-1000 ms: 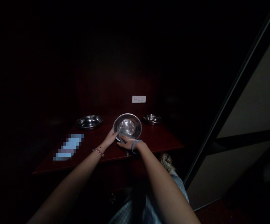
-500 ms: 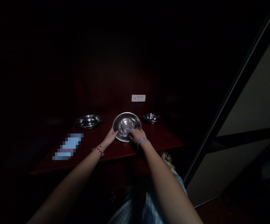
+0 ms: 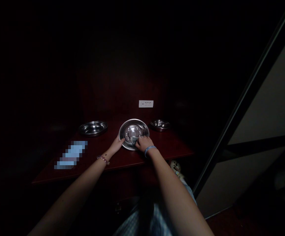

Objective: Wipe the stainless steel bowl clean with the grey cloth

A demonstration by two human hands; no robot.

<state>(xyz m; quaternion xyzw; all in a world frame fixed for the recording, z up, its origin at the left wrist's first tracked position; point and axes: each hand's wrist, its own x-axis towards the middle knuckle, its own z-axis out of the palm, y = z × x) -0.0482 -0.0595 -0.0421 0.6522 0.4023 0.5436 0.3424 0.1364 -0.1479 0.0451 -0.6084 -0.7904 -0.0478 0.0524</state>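
Observation:
A round steel bowl (image 3: 132, 129) stands tilted toward me on a dark red table (image 3: 172, 146). My left hand (image 3: 116, 147) grips the bowl's left rim and steadies it. Inside the bowl, my right hand (image 3: 143, 143) presses a small grey cloth (image 3: 134, 140) against the bottom, fingers bent around it. A bead bracelet is on my left wrist and a blue band on my right wrist.
A second steel bowl (image 3: 93, 127) sits to the left and a smaller one (image 3: 160, 124) to the right, both near the back. A pale blurred flat item (image 3: 71, 154) lies at the table's left. A white socket plate (image 3: 146, 104) is on the back wall. A dark frame rises at right.
My right hand has moved from the bowl's near rim up into the bowl with the cloth, then shifted it slightly left. My left hand has stayed on the rim.

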